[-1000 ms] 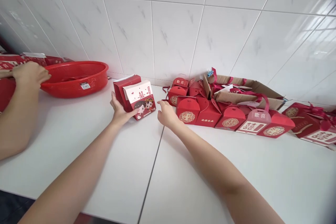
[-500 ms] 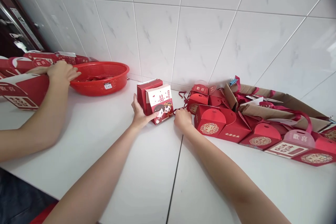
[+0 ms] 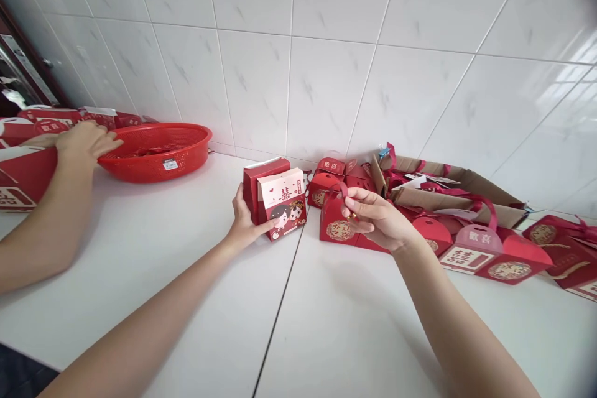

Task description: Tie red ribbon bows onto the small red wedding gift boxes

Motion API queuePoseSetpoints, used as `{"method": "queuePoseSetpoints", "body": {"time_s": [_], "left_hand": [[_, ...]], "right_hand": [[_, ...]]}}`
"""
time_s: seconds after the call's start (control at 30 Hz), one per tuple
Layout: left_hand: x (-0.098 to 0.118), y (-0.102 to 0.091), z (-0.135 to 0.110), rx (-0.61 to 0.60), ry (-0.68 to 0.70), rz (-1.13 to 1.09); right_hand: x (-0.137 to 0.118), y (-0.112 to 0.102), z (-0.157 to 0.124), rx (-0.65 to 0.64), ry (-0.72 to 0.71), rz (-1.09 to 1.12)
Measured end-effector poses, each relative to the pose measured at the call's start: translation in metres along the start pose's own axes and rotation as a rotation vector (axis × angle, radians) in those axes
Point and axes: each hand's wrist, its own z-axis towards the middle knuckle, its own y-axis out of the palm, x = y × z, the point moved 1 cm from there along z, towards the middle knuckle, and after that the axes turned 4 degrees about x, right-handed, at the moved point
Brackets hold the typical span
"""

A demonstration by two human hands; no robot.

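My left hand (image 3: 245, 226) grips the left side of a small red and white gift box (image 3: 281, 204) printed with a cartoon couple, which stands on the white counter (image 3: 196, 298). A plain red box (image 3: 261, 183) stands right behind it. My right hand (image 3: 379, 219) is lifted, palm up, and pinches something small that I cannot make out, beside a thin red ribbon. Just behind that hand sits a red handled box with a gold emblem (image 3: 336, 224).
Several red handled gift boxes (image 3: 485, 252) lie along the wall to the right, with a flattened cardboard carton (image 3: 459, 189). A red plastic basket (image 3: 156, 150) sits at the left. Another person's hand (image 3: 84, 140) rests on red boxes (image 3: 23, 168) there.
My right hand rose from the counter beside the couple box and turned palm up, pinching something small. My left hand stayed on the box. The view shifted slightly.
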Motion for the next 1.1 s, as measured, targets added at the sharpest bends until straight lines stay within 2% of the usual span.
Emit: {"method": "queuePoseSetpoints", "body": {"time_s": [0.07,0.13,0.17,0.27,0.33,0.43,0.57,0.77,0.87,0.93,1.0,1.1], "left_hand": [[0.029,0.008,-0.01,0.092,0.139,0.124],[0.071,0.014,-0.019,0.204,0.366,0.153],[0.095,0.018,-0.024,0.192,0.441,0.143],[0.165,0.032,-0.032,0.002,0.59,0.152],[0.202,0.04,-0.034,-0.018,0.609,0.127],[0.235,0.05,-0.033,-0.122,0.493,0.1],[0.247,0.053,-0.036,-0.416,0.316,-0.013],[0.242,0.048,-0.039,-0.681,0.161,-0.28],[0.238,0.048,-0.039,-0.721,0.105,-0.328],[0.235,0.049,-0.039,-0.695,0.083,-0.316],[0.231,0.052,-0.039,-0.652,0.05,-0.287],[0.226,0.055,-0.038,-0.607,-0.012,-0.253]], "right_hand": [[-0.001,-0.004,-0.005,0.013,-0.041,0.119],[-0.003,-0.003,-0.008,0.008,-0.101,0.176],[-0.005,-0.001,-0.009,0.012,-0.147,0.191],[-0.017,0.004,-0.016,0.053,-0.308,0.212],[-0.025,0.008,-0.023,0.08,-0.374,0.22],[-0.031,0.01,-0.033,0.127,-0.436,0.215],[-0.031,0.012,-0.041,0.18,-0.504,0.143],[-0.026,0.023,-0.046,0.126,-0.484,0.09],[-0.024,0.025,-0.045,0.179,-0.477,0.08],[-0.022,0.026,-0.043,0.247,-0.458,0.064],[-0.02,0.026,-0.04,0.343,-0.451,0.046],[-0.019,0.027,-0.039,0.512,-0.526,-0.034]]}}
